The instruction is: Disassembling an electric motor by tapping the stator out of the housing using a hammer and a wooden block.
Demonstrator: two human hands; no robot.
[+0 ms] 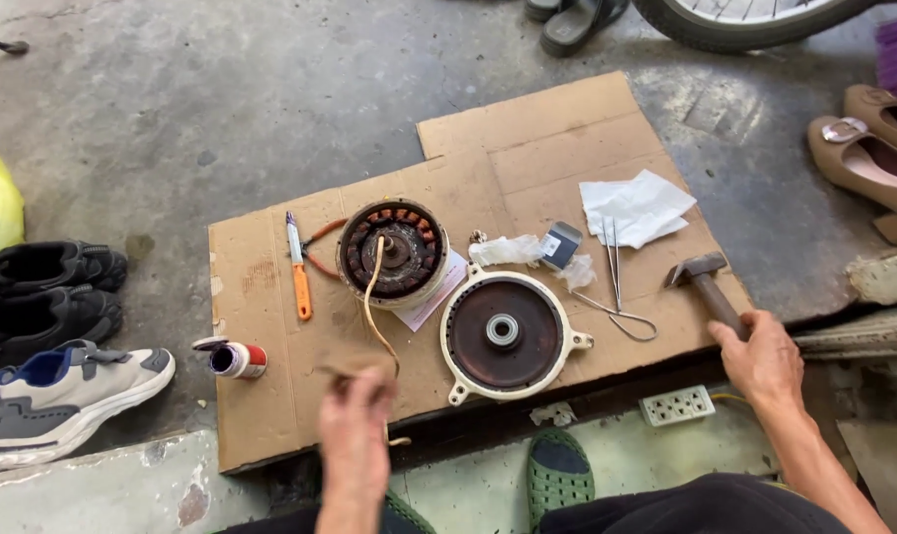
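Note:
My right hand point(762, 358) grips the handle of a hammer point(704, 279), whose head rests on the right edge of a cardboard sheet point(528, 138). My left hand point(355, 425) hovers blurred over the sheet's front edge, pinching the end of a tan cable point(371, 297) that runs up into a motor stator with copper windings point(393, 250). A round rusty motor cover with a centre bearing point(504, 334) lies between my two hands.
On the cardboard lie an orange-handled screwdriver point(298, 267), tweezers point(614, 257), white tissue point(636, 206) and a small plastic bag point(513, 249). A capped tube point(233, 358) sits at the left edge. Shoes point(43, 297) lie left, a power strip point(678, 405) near my green sandal point(559, 475).

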